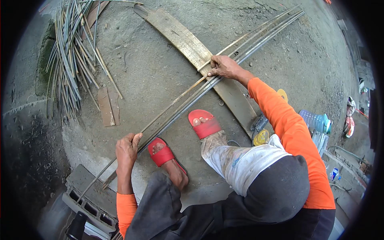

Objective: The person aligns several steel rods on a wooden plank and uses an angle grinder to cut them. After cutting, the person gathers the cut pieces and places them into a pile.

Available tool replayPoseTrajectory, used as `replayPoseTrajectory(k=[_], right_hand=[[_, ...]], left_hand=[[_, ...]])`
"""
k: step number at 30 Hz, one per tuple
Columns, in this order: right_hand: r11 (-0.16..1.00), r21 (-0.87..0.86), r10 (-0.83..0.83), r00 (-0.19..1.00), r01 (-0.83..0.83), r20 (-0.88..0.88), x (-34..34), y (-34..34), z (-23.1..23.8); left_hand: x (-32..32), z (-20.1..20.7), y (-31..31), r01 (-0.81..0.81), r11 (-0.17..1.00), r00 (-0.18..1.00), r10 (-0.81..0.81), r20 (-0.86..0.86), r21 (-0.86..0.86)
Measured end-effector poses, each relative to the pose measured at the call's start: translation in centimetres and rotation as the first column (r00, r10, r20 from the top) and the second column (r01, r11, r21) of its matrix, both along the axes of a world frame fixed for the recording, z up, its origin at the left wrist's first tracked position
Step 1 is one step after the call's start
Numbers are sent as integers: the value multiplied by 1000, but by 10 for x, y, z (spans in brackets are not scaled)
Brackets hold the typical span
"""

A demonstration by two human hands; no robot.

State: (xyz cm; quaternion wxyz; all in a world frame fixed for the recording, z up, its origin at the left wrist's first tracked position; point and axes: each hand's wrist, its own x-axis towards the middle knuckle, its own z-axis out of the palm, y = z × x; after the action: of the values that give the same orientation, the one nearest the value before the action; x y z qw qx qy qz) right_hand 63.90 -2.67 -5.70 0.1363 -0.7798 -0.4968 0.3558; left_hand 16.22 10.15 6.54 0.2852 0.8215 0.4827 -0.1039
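Note:
Several long steel rods [168,125] run diagonally from the lower left to the upper right, across a wooden plank [180,34] on the ground. At the left, my left hand [127,150] is closed around the rods, thumb lying along the top. My right hand [227,67] is closed on rods where they cross the plank, its thumb and fingers pressed near them. Past its fingertips pokes a short, thin rod end [203,66]. The palm hides how many rods it grips.
A loose heap of rods [76,56] lies at the far left beside flat brown pieces [106,106]. A hollow concrete block [86,208] stands lower left. Near my right arm are a yellow round item [262,137] and a blue jug [316,120]. My red sandals [162,154] flank the rods' near side.

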Motion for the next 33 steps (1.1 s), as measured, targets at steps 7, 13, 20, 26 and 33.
replayPoseTrajectory(k=[7, 13, 20, 26, 33], right_hand=[[997, -77, -16, 1000, 14, -25, 0, -3, -1], [996, -84, -38, 999, 35, -30, 7, -4, 0], [997, -79, -14, 999, 11, -44, 2, 5, 6], [996, -78, 42, 997, -47, -67, 2, 3, 5], [993, -33, -117, 987, 114, -110, -2, -8, 11]], left_hand=[[64, 97, 14, 197, 925, 980, -191, -48, 326], [106, 136, 0, 289, 839, 949, -314, -23, 462], [-20, -39, 6, 63, 993, 998, -62, 22, -98], [-32, -13, 4, -139, 974, 971, 170, 171, -178], [2, 66, 89, -149, 943, 899, 3, 439, 298]])
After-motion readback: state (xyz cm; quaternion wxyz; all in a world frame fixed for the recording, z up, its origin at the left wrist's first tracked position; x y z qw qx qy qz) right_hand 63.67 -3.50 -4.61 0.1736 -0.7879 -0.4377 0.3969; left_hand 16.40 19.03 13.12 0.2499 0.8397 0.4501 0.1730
